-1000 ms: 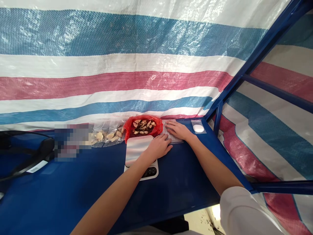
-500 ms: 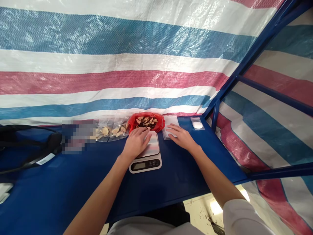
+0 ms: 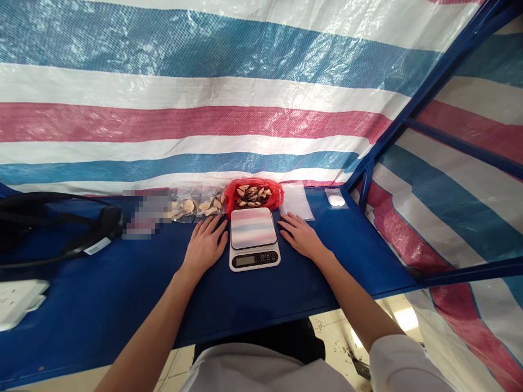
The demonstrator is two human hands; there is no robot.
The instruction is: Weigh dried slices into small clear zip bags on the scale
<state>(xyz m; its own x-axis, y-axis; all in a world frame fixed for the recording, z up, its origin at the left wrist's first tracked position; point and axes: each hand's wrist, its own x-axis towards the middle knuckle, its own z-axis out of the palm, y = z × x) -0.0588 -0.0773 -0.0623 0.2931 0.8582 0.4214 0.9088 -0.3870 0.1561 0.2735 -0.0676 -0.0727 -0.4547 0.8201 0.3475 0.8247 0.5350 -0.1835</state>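
Observation:
My left hand (image 3: 204,245) lies flat on the blue table, fingers spread, just left of the digital scale (image 3: 253,230). On the other side of the scale my right hand (image 3: 301,237) rests with its fingers apart, beside clear plastic bags (image 3: 297,200). Nothing is on the scale's shiny plate, and its display looks blank. Behind the scale stands an open red plastic bag (image 3: 280,191) holding dried slices (image 3: 254,195) with dark edges. Clear bags of pale dried slices (image 3: 191,207) lie beyond my left fingertips.
A small clear bag with a white round object (image 3: 336,201) lies at the back right. On the left are a black strapped device (image 3: 93,234) and a white power strip (image 3: 18,302). A striped tarp (image 3: 196,122) and a blue metal frame (image 3: 392,136) enclose the table.
My left hand has moved off the scale's plate to the table on its left. My right hand has come off the clear bags to the table near the scale. The view has shifted slightly.

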